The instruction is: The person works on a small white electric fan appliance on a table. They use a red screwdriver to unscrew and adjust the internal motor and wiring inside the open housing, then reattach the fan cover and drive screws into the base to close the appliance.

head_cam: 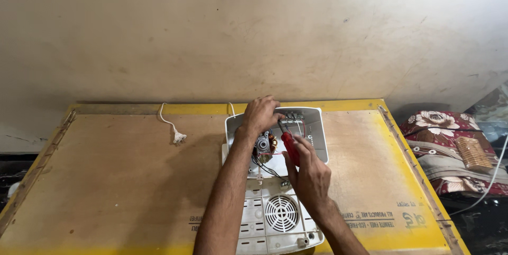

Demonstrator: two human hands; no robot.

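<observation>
An opened white appliance housing (316, 139) lies on the plywood table (121, 181), with a motor (263, 144) and red and black wires (270, 169) exposed inside. My left hand (260, 115) rests on the housing's far left edge, fingers curled over parts near the terminal block (292, 119). A red-handled screwdriver (288, 142) is gripped in my right hand (309, 175), its tip pointing into the housing. A white bottom cover (275, 218) with a round vent grille lies just in front of the housing.
A white power plug (179, 137) with its cord lies on the table at back left. The table has yellow edges and stands against a bare wall. Folded patterned bedding (450, 149) is stacked to the right of the table.
</observation>
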